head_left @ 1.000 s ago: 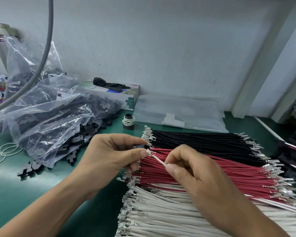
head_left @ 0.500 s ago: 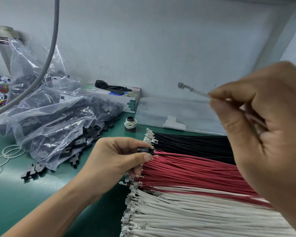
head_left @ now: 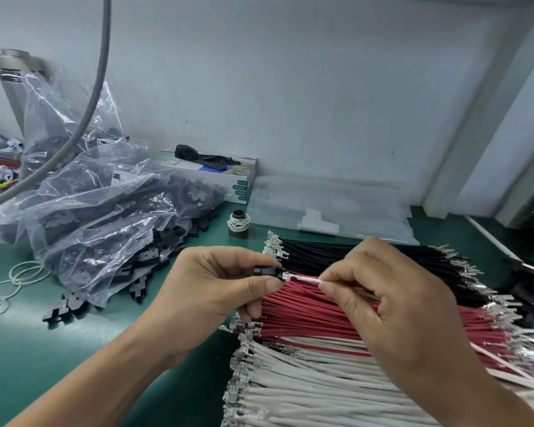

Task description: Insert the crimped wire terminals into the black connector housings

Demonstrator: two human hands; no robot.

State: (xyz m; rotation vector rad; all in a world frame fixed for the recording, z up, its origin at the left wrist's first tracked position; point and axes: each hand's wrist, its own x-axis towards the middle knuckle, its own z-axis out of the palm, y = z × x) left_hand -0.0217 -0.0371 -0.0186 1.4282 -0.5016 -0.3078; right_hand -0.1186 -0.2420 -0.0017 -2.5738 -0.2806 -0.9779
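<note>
White wire [head_left: 304,279] between both hands, terminal [head_left: 285,276] at housing [head_left: 267,270].

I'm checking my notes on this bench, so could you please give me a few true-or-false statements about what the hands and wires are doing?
1. The left hand holds a black housing. True.
2. The right hand pinches a red wire. False: it pinches a white wire.
3. The white wire's terminal is at the housing's opening. True.
4. The black wires lie nearest the person. False: the white bundle is nearest; black lies farthest.
5. The bag of housings sits to the left. True.
</note>
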